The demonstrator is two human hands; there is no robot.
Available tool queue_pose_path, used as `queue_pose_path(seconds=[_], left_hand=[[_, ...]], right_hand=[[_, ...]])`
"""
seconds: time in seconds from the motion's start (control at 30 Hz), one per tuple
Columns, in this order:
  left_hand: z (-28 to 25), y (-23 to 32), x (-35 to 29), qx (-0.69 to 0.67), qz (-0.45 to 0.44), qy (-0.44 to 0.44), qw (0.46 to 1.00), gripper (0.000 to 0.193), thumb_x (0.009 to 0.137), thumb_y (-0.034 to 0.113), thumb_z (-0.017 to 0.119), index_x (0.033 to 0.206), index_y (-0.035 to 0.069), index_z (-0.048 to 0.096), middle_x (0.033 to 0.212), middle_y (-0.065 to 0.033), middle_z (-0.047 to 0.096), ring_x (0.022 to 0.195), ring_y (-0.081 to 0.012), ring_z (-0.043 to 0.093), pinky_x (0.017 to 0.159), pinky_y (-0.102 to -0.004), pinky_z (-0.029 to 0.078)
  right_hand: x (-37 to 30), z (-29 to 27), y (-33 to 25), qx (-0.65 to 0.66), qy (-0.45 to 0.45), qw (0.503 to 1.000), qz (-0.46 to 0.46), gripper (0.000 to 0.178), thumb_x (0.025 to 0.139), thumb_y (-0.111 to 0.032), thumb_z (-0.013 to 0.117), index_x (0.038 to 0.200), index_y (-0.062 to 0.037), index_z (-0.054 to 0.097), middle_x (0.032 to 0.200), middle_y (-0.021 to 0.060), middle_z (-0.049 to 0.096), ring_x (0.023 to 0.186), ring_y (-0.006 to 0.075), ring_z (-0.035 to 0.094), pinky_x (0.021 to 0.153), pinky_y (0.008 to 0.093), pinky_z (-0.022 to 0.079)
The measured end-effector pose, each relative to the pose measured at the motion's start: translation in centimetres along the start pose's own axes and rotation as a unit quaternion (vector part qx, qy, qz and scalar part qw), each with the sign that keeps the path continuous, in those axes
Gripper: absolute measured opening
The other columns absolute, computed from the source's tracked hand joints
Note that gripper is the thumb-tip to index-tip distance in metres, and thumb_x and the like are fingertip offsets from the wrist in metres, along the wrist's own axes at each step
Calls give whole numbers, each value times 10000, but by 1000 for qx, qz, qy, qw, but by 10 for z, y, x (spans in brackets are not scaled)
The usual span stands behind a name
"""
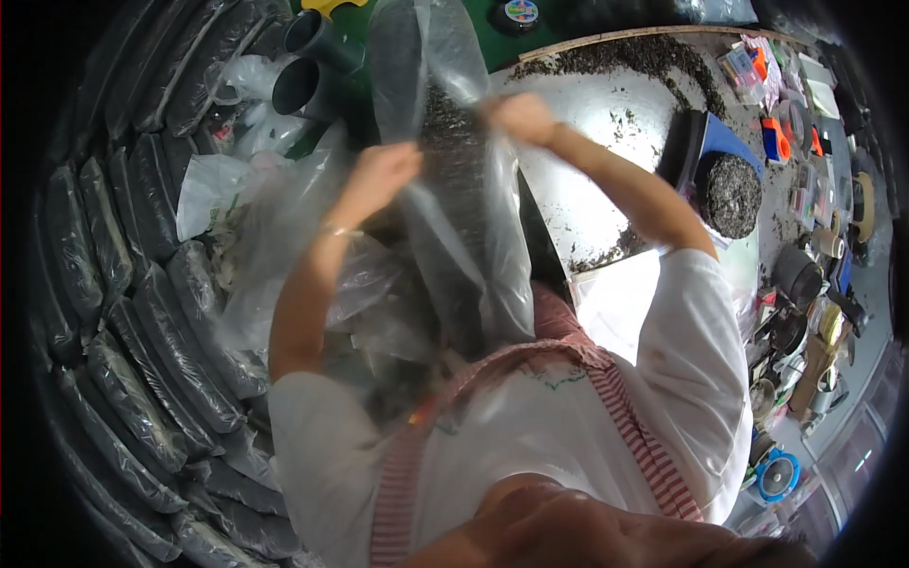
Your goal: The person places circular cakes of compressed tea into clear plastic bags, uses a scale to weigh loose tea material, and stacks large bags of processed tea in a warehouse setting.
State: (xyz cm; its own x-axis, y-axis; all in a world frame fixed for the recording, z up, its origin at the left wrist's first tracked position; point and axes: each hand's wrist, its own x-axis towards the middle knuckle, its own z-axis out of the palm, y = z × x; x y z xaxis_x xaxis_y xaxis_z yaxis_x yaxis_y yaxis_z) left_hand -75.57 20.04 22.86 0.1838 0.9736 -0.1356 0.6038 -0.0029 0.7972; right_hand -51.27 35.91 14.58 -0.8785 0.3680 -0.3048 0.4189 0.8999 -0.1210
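A long clear plastic bag stretches upright in front of me, with dark, loose material showing in its middle. On the bag's left edge, my left hand is closed in a fist-like grip. My right hand grips the right edge higher up, its fingers blurred by motion. Both forearms are raised, one on each side of the bag. Crumpled clear plastic lies beside my left forearm, partly smeared.
Filled dark plastic packs are stacked along the left. Dark tubes stand at the far left. On the right, a metal tabletop carries scattered dark flakes. A clump of dark flakes sits by a blue device; tapes and small tools crowd beyond.
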Motion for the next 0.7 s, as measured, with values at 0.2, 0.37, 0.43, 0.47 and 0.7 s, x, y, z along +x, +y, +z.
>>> queue_pose_path(seconds=[0.2, 0.37, 0.43, 0.47, 0.7], left_hand=[[-80, -88, -73, 107, -219, 126, 962, 177, 939, 186, 558, 897, 14, 565, 786, -163, 608, 718, -351, 580, 670, -417, 456], [-51, -52, -14, 255, -132, 210, 935, 119, 919, 160, 545, 944, 44, 545, 929, -172, 598, 851, -396, 581, 719, -451, 466], [-18, -19, 9, 470, 83, 266, 838, 224, 856, 95, 580, 1074, 56, 617, 1170, -149, 563, 1043, -365, 550, 898, -458, 459], [5, 2, 11, 437, 127, 227, 861, 238, 836, 84, 586, 1070, 70, 625, 1135, -152, 571, 1013, -360, 548, 936, -462, 441], [108, 11, -86, 332, 219, -93, 913, 184, 865, 285, 631, 759, 152, 561, 745, -5, 532, 768, -161, 578, 704, -302, 431]], right_hand=[[-78, 23, 84, 39, 134, 953, 268, 232, 943, -279, 491, 919, -71, 590, 744, 171, 664, 710, 404, 646, 645, 512, 519], [-62, 7, 23, 26, 369, 903, 217, 214, 788, -33, 538, 988, -81, 599, 1053, 135, 608, 986, 329, 578, 846, 438, 488], [-74, 16, -50, 113, 384, 915, 45, 238, 715, 0, 569, 943, -54, 609, 1011, 118, 584, 966, 314, 559, 850, 426, 479], [-89, 20, -85, 110, 363, 925, -8, 247, 705, -10, 575, 944, -59, 609, 969, 115, 573, 945, 303, 562, 832, 426, 481], [-189, 59, -142, 173, -21, 974, 143, 179, 756, -91, 576, 916, -78, 655, 962, 105, 635, 985, 253, 606, 870, 375, 477]])
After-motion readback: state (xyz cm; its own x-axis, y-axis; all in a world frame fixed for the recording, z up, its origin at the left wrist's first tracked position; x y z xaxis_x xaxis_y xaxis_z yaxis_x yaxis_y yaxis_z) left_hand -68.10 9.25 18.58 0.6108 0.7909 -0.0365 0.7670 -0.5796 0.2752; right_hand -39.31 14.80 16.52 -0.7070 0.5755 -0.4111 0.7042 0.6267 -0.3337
